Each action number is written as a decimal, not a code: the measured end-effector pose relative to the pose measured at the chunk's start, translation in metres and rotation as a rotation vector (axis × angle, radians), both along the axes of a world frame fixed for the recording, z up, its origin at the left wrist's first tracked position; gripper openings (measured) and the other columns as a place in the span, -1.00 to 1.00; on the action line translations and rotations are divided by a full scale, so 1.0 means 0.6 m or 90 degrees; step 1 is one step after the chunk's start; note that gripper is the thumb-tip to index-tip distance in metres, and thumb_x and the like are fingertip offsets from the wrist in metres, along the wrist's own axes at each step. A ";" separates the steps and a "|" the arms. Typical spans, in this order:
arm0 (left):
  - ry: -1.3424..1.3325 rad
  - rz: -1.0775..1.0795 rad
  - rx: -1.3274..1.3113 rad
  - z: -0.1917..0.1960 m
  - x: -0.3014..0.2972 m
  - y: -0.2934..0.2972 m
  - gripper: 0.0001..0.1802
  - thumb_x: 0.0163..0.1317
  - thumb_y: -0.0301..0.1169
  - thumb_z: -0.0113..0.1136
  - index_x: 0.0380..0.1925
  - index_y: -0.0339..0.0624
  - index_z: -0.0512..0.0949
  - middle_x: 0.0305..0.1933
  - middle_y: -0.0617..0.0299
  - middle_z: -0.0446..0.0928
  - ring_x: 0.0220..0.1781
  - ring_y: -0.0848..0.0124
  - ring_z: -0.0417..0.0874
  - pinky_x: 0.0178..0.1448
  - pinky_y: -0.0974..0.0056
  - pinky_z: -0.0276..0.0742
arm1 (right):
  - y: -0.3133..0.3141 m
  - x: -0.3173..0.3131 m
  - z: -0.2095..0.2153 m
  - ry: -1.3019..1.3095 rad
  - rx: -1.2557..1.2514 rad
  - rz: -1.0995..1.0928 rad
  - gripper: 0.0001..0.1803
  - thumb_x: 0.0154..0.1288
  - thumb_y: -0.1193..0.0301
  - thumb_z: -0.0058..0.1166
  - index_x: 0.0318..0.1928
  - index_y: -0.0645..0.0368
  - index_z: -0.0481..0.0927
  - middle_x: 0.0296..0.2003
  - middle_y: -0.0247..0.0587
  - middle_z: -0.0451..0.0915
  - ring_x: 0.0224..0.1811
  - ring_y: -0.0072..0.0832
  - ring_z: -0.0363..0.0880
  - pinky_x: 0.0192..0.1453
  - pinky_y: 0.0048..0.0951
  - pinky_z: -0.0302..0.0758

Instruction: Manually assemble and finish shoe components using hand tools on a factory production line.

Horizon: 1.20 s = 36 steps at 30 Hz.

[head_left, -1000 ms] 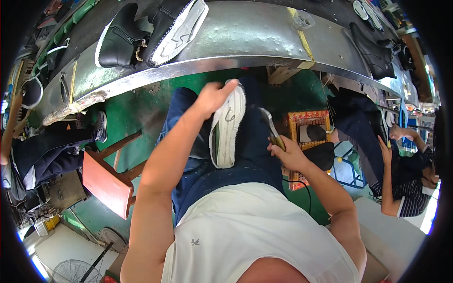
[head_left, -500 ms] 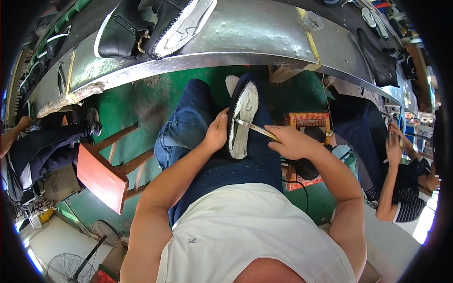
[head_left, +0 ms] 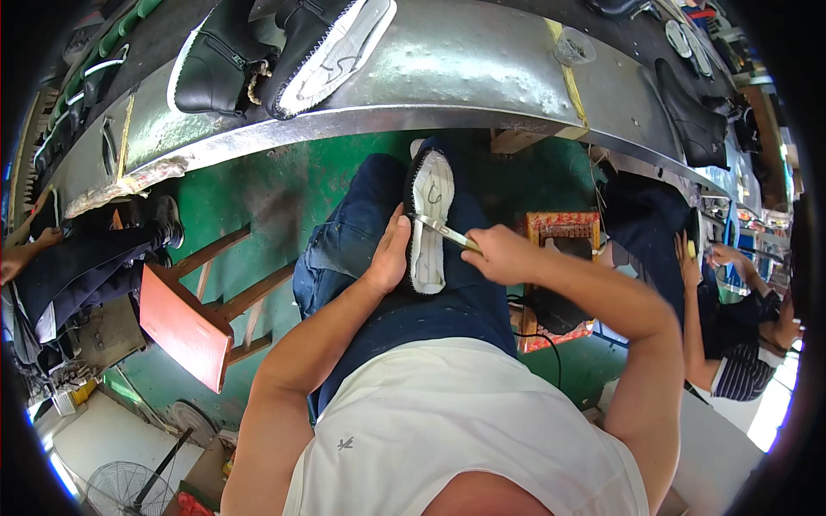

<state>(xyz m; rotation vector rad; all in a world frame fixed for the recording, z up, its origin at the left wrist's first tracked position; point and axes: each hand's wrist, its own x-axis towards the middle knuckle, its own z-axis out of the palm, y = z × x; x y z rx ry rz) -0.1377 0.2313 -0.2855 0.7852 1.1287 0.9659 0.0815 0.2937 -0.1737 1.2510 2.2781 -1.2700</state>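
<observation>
A black boot (head_left: 411,245) lies sole-up across my lap, its white bottom (head_left: 428,232) facing me and its edge jagged. My left hand (head_left: 392,251) is against the boot's left side, fingers partly hidden there; it steadies the boot. My right hand (head_left: 506,254) is closed round a slim metal hand tool (head_left: 449,233) with a pale handle. The tool's tip touches the left edge of the white bottom, near my left fingers. Its exact kind is too small to make out.
A metal-topped bench (head_left: 465,73) runs across ahead, with black boots (head_left: 215,69) on its left part and a clear cup (head_left: 574,46) farther right. A red-topped stool (head_left: 185,322) stands left, a red crate (head_left: 564,225) right. Co-workers (head_left: 731,327) sit on both sides.
The boot has shifted slightly left on my lap. My right hand and the tool have moved left with it, the tip still at the left edge.
</observation>
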 end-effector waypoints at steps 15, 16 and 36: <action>0.138 -0.038 0.033 0.038 0.019 0.031 -0.09 0.49 -0.19 0.15 0.62 -0.15 -0.16 0.51 -0.16 0.27 0.50 0.19 0.33 0.52 0.25 0.24 | 0.022 0.044 0.006 0.084 0.267 -0.046 -0.75 0.37 0.32 0.16 -0.18 0.30 0.60 -0.32 0.16 0.66 -0.20 0.09 0.68 -0.08 -0.06 0.57; 0.174 -0.044 0.048 0.042 0.021 0.032 -0.10 0.49 -0.18 0.15 0.62 -0.15 -0.14 0.50 -0.19 0.29 0.51 0.15 0.34 0.52 0.23 0.24 | 0.033 0.052 -0.002 0.084 0.267 -0.047 -0.75 0.37 0.32 0.16 -0.18 0.30 0.60 -0.32 0.16 0.66 -0.20 0.09 0.68 -0.08 -0.06 0.57; 0.341 -0.100 0.195 0.054 0.022 0.031 -0.14 0.50 -0.27 0.09 0.60 -0.24 -0.14 0.40 -0.35 0.38 0.42 -0.06 0.47 0.43 0.16 0.38 | -0.005 0.055 -0.054 0.250 -0.464 -0.369 -0.64 0.44 0.38 0.11 0.13 0.32 0.50 -0.12 -0.10 0.67 -0.13 -0.40 0.69 -0.22 -0.36 0.69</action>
